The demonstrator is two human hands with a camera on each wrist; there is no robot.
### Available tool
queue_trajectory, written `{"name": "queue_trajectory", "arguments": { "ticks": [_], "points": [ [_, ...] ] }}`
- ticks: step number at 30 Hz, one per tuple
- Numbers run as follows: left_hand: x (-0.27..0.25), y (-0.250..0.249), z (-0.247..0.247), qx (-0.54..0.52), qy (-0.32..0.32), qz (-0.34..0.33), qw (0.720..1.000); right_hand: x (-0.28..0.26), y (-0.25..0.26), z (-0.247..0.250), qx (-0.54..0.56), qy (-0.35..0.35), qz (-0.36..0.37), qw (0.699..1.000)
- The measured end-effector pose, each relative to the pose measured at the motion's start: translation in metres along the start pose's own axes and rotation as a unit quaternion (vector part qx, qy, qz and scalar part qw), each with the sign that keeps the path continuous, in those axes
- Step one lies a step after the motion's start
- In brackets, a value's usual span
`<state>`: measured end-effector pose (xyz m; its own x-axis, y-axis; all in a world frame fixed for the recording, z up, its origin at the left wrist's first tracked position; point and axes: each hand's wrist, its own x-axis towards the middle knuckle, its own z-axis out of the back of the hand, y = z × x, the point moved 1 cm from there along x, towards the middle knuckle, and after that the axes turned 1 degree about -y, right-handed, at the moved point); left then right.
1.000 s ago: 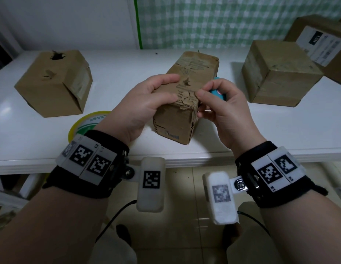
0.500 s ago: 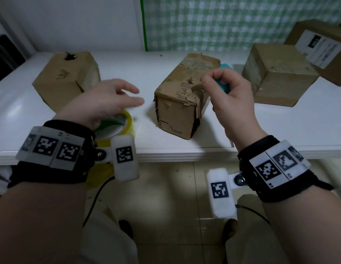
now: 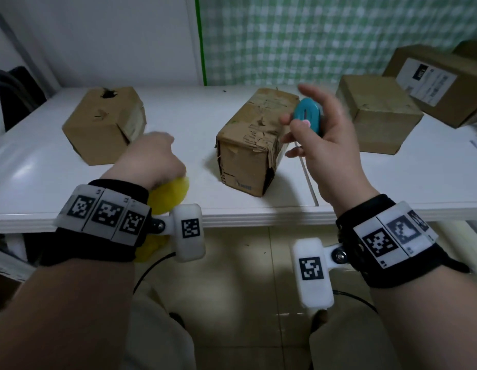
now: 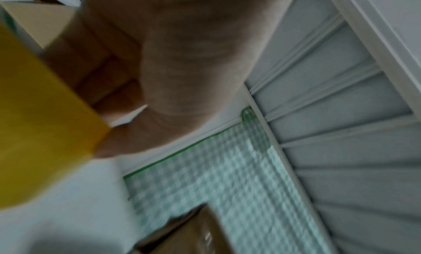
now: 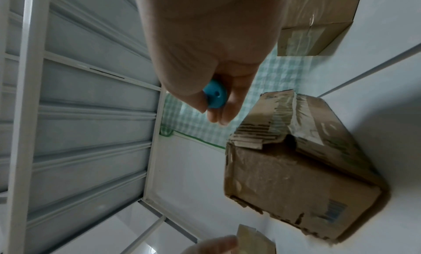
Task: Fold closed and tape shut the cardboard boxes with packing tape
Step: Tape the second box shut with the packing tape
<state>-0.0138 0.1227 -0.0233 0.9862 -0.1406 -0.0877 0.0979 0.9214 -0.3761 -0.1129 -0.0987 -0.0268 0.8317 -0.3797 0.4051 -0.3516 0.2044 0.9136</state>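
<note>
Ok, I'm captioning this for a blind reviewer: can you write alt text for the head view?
A person's left hand grips a yellow tape roll at the white table's front edge, while the right hand holds a small teal cutter beside a worn cardboard box. Three more boxes sit around it.

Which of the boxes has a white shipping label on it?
The far-right box, at the table's back corner; the other three show bare cardboard.

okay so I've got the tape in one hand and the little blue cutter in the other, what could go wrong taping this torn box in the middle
The torn box has a ragged, peeling top edge, so tape may bond poorly there. Neither hand steadies it: your left hand grips the yellow tape roll and your right hand holds the blue cutter, so the box could slide. The cutter also sits close to your fingers.
</note>
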Motion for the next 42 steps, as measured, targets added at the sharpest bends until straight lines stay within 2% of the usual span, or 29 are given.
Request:
{"name": "queue_trajectory", "arguments": {
  "ticks": [2, 4, 5, 9, 11, 13, 18, 24, 29, 42],
  "points": [
    [0.002, 0.004, 0.010, -0.140, -0.077, 0.002, 0.987, 0.001, 0.001, 0.000, 0.030, 0.009, -0.020, 0.999],
    [-0.001, 0.003, 0.021, -0.322, -0.145, -0.013, 0.935, 0.004, 0.000, -0.002, 0.063, 0.009, -0.031, 0.997],
    [-0.004, -0.001, 0.026, -0.393, -0.156, -0.031, 0.906, 0.005, 0.001, -0.004, 0.070, 0.009, -0.032, 0.997],
    [-0.018, -0.022, 0.034, -0.565, -0.124, -0.126, 0.806, 0.006, 0.005, -0.012, 0.053, 0.009, -0.009, 0.999],
    [-0.022, -0.031, 0.033, -0.603, -0.088, -0.158, 0.777, 0.006, 0.007, -0.017, 0.036, 0.020, 0.005, 0.999],
    [-0.025, -0.039, 0.030, -0.619, -0.052, -0.181, 0.762, 0.006, 0.007, -0.022, 0.020, 0.044, 0.014, 0.999],
    [-0.032, -0.053, 0.023, -0.627, 0.022, -0.242, 0.740, 0.004, 0.007, -0.027, -0.064, 0.069, 0.047, 0.994],
    [-0.037, -0.067, 0.017, -0.616, 0.065, -0.280, 0.734, 0.010, 0.003, -0.024, -0.111, 0.011, 0.091, 0.990],
    [-0.035, -0.072, 0.014, -0.612, 0.059, -0.277, 0.738, 0.009, 0.002, -0.019, -0.108, 0.010, 0.105, 0.989],
    [-0.036, -0.084, 0.005, -0.576, 0.023, -0.273, 0.770, 0.011, -0.002, -0.001, -0.156, -0.001, 0.152, 0.976]
  ]
}}
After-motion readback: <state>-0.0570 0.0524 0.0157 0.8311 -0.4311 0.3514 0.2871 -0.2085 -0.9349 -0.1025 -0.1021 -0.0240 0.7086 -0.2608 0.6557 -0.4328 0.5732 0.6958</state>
